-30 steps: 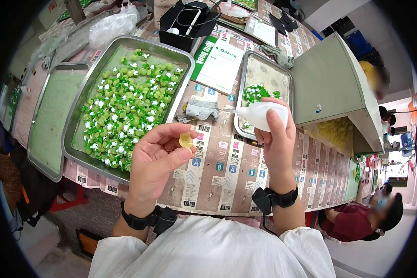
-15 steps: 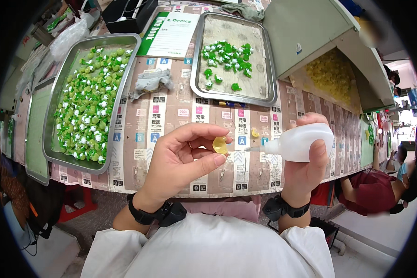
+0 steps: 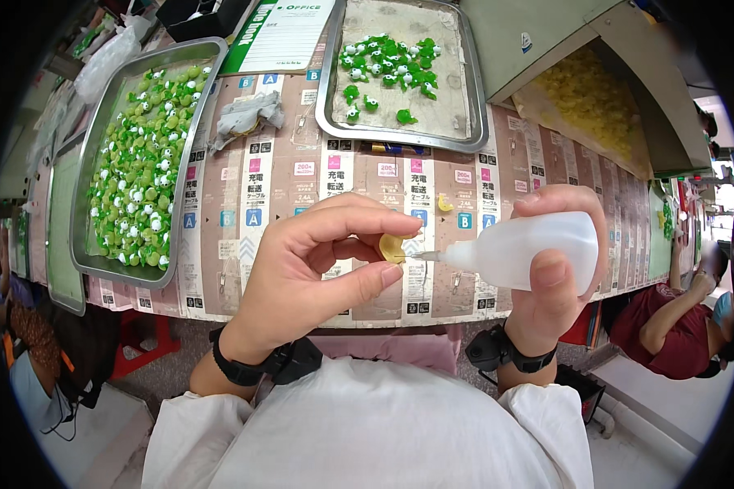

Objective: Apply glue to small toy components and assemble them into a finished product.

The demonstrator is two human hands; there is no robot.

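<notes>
Between the thumb and fingers of my left hand (image 3: 314, 265) is a small yellow cup-shaped piece (image 3: 392, 248), its hollow turned toward the right. My right hand (image 3: 546, 306) is closed around a translucent white squeeze bottle (image 3: 497, 254), held on its side with the nozzle toward the left. A thin metal needle tip (image 3: 426, 256) on the bottle reaches the rim of the yellow piece; whether it touches I cannot tell. Just beyond the needle, another small yellow piece (image 3: 444, 204) lies on the patterned table covering (image 3: 302, 179).
A metal tray (image 3: 80, 232) full of green and white figures stands at left. Another metal tray (image 3: 326, 106) with fewer figures is at the back. A grey box (image 3: 563, 24) stands back right over many yellow pieces (image 3: 587, 102). A crumpled grey cloth (image 3: 249, 118) and a notebook (image 3: 281, 37) lie between the trays.
The whole table has shifted upward in the picture. My left hand has turned the yellow piece slightly, and the bottle tilts a little more. Both hands keep their holds.
</notes>
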